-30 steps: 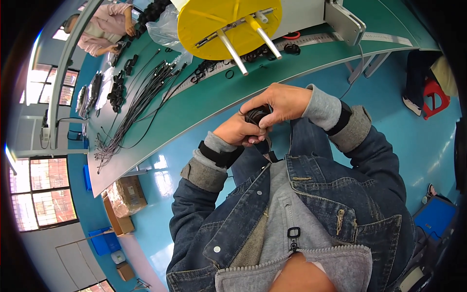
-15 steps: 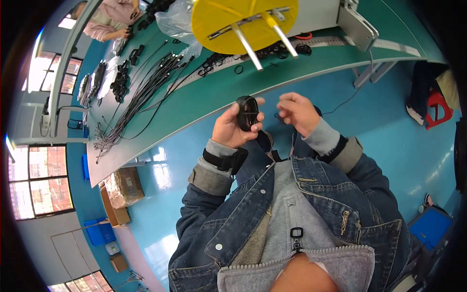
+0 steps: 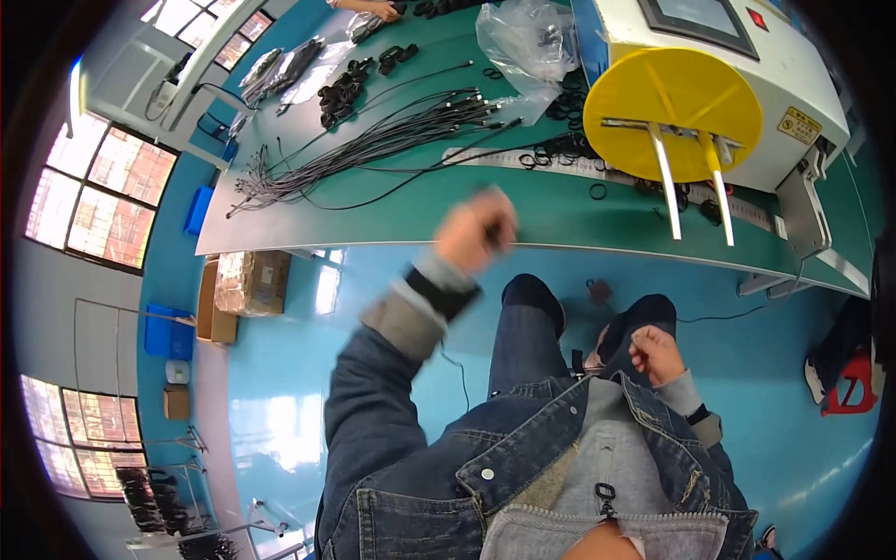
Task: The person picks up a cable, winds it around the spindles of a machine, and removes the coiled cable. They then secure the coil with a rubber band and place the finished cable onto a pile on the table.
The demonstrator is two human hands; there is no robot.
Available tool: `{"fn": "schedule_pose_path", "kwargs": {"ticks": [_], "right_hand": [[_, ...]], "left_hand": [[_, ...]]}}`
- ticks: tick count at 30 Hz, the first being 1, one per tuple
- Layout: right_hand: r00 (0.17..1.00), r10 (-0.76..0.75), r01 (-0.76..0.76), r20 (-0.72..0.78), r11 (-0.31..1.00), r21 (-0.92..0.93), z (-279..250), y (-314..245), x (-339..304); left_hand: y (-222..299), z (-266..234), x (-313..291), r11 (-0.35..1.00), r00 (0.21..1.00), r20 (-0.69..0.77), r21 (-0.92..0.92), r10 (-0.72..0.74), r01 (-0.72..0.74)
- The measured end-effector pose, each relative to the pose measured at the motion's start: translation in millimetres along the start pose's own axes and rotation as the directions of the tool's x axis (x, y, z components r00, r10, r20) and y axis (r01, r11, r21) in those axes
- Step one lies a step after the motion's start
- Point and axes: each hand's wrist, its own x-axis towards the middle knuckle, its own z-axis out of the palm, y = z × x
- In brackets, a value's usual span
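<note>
My left hand (image 3: 474,231), smeared by motion, is raised over the table's near edge and closed round a coiled black cable (image 3: 493,235). Only dark bits of the coil show between the fingers. Low over my thigh, my right hand (image 3: 657,355) has its fingers curled together; what they hold, if anything, is hidden. On the green table (image 3: 373,222) a bundle of long black cables (image 3: 373,145) lies beyond my left hand. Small black rings (image 3: 558,149) are scattered along a metal ruler (image 3: 504,161), with one loose ring (image 3: 598,191) nearer the edge.
A white machine (image 3: 793,84) bears a yellow disc (image 3: 653,103) with two metal rods jutting toward me. Beside it lies a clear plastic bag (image 3: 527,47). Black coils (image 3: 345,91) sit farther left. Another person's hand (image 3: 378,9) shows at the far edge. A red stool (image 3: 851,385) stands right.
My left hand has moved out over the table's edge with the coiled cable. The right hand has drawn apart from it, down toward my lap. The view has swung left.
</note>
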Motion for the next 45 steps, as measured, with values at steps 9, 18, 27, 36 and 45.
{"fn": "schedule_pose_path", "kwargs": {"ticks": [9,18,27,36,45], "right_hand": [[0.999,0.038,-0.038,0.002,0.999,0.003,10.0,-1.6,14.4],[0.999,0.010,-0.006,0.035,0.995,-0.098,12.1,-2.6,11.5],[0.981,-0.194,0.192,0.002,0.969,-0.156,10.0,-7.4,-15.5],[-0.054,-0.887,0.591,0.459,-0.398,-0.701,65.6,-153.8,-94.6],[-0.314,-0.809,0.487,0.497,-0.587,-0.647,37.1,-154.2,-105.8]], "left_hand": [[11.1,-176.2,62.7,0.300,0.938,-0.117,0.954,0.327,0.014],[-7.5,-110.4,80.7,0.152,0.906,-0.271,0.961,0.326,0.233],[51.9,-91.3,55.2,0.492,0.562,-0.368,0.867,0.741,-0.081],[85.9,77.1,-60.5,0.172,0.774,0.215,0.907,0.595,-0.384],[95.9,128.3,-61.1,0.453,0.898,0.234,0.799,0.373,-0.396]]}}
